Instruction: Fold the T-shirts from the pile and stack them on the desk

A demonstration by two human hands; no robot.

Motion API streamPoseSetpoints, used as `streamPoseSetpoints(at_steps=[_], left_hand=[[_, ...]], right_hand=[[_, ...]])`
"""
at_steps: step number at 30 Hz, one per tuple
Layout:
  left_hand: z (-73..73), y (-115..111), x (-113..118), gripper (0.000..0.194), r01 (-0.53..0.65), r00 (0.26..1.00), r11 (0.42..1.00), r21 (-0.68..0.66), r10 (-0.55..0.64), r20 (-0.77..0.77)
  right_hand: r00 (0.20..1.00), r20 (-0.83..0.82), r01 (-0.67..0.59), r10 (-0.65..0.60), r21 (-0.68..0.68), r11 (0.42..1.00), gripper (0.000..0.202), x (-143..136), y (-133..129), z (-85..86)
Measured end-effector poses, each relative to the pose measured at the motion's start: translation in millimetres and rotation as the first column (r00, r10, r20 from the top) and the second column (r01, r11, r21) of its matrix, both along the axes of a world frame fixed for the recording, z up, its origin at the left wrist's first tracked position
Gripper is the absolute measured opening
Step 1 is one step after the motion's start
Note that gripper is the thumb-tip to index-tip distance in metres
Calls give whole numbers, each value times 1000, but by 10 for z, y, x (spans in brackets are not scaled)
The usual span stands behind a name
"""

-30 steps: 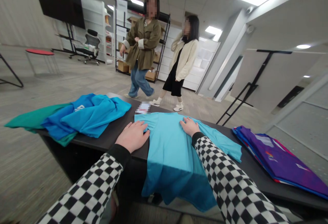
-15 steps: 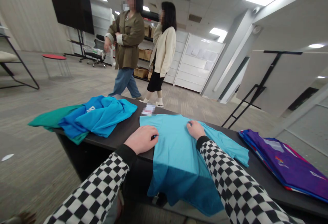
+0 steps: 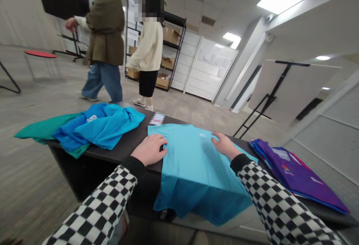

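A light blue T-shirt with a small white mark lies spread over the dark table, its lower part hanging over the front edge. At the shirt's left edge rests my left hand, open, fingertips bent onto the cloth and the thumb apart from them. My right hand is open on the shirt's upper right part, touching the fabric with its fingers apart. The forearm hides some of the shirt's right side.
On the left end of the table is a loose heap of blue and green shirts. Folded purple shirts lie at the right. A small paper is behind the shirt. Two people walk beyond, near shelving.
My right hand has moved rightward and its fingers have loosened. The shirt now lies wider and flatter, showing its white mark. The two people have walked left, and the view has shifted.
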State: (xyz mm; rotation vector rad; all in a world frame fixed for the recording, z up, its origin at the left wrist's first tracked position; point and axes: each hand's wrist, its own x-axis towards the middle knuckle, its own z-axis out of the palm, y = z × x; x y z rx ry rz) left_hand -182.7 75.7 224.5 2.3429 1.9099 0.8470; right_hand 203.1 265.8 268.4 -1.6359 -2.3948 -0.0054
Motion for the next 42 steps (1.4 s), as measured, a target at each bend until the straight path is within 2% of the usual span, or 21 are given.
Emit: streamPoseSetpoints(at_steps=[5, 9, 12, 14, 16, 20, 23, 26, 31, 34, 36, 39, 42], left_hand=[[-29, 73, -61, 41, 62, 998, 998, 7, -62, 7], [51, 33, -59, 45, 94, 995, 992, 82, -95, 11], [141, -178, 32, 45, 65, 995, 989, 134, -74, 65], [153, -404, 130, 44, 11, 990, 992, 129, -29, 140], [115, -652, 241, 43, -67, 973, 996, 62, 51, 227], [-49, -992, 435, 41, -155, 901, 965, -213, 226, 370], [-176, -1046, 507, 60, -183, 836, 898, -400, 356, 418], [-267, -1032, 538, 76, -159, 791, 847, -507, 416, 448], [-413, -1029, 612, 79, -90, 767, 867, -490, 374, 522], [-520, -1013, 634, 74, -51, 711, 863, -503, 385, 588], [-565, -997, 623, 72, -15, 663, 859, -511, 391, 638], [-549, -984, 562, 70, 16, 603, 861, -509, 398, 691], [-462, -992, 459, 69, 32, 581, 856, -516, 405, 707]], right_hand=[[991, -105, 84, -86, -19, 996, 56, 1033, -826, -128], [929, -270, 267, -255, 6, 964, 48, 1672, -1522, -258], [827, -393, 423, -403, -37, 905, 37, 1938, -1940, -398], [786, -453, 429, -421, -91, 899, 37, 2001, -2132, -498], [771, -509, 381, -382, -112, 918, 42, 1994, -2228, -575], [777, -529, 357, -340, -75, 931, 50, 1879, -2122, -610], [847, -412, 356, -334, -27, 934, 44, 1759, -1910, -593], [899, -281, 340, -336, -33, 940, 35, 1645, -1752, -594], [920, -173, 332, -353, -139, 933, 36, 1603, -1680, -539], [921, -137, 342, -364, -164, 925, 42, 1638, -1612, -415], [916, -115, 371, -385, -126, 920, 45, 1645, -1516, -340], [932, -50, 352, -358, -101, 931, 50, 1629, -1329, -323], [954, 9, 296, -300, -193, 935, 61, 1637, -1170, -410]])
